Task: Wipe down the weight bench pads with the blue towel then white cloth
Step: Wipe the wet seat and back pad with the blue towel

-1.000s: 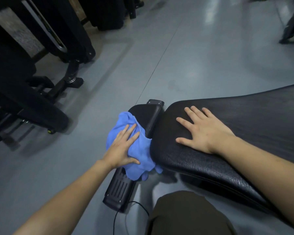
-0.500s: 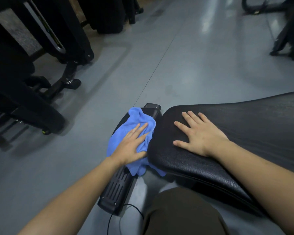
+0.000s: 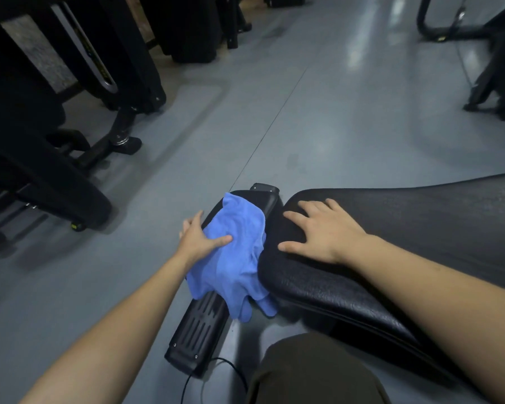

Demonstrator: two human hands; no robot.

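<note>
Grey, glossy floor [image 3: 318, 118] of a gym, with a thin seam running toward the bench and pale light reflections at upper right. At far left, black machines [image 3: 41, 141] stand on dark frames and feet; more dark frames [image 3: 496, 83] occupy the upper right corner.

Left of centre, the left hand [image 3: 200, 239] lies on the towel [image 3: 233, 258], thumb spread across the cloth and the fingers curled over its outer edge; the fingertips are hidden, so a firm grip cannot be confirmed. The towel, blue and crumpled, drapes over a narrow black part [image 3: 199, 325] of the bench, slotted at its near end, and hangs just beside the edge of the pad [image 3: 420, 223]. Whether this narrow part is padded cannot be told. A thin black cable [image 3: 187, 383] curls on the floor at its near end.

Right of centre, the right hand [image 3: 324, 231] rests flat on the pad, fingers spread and extended, holding nothing. The pad is black, textured, and runs off the right edge. A dark olive knee [image 3: 312, 371] fills the lower middle and hides the floor beneath the pad.

Compared with half a second earlier, the left hand has moved toward the towel's outer, left edge, exposing more cloth; the towel now spreads further down the narrow part. The right hand stays planted on the pad. The view has tilted up slightly.
</note>
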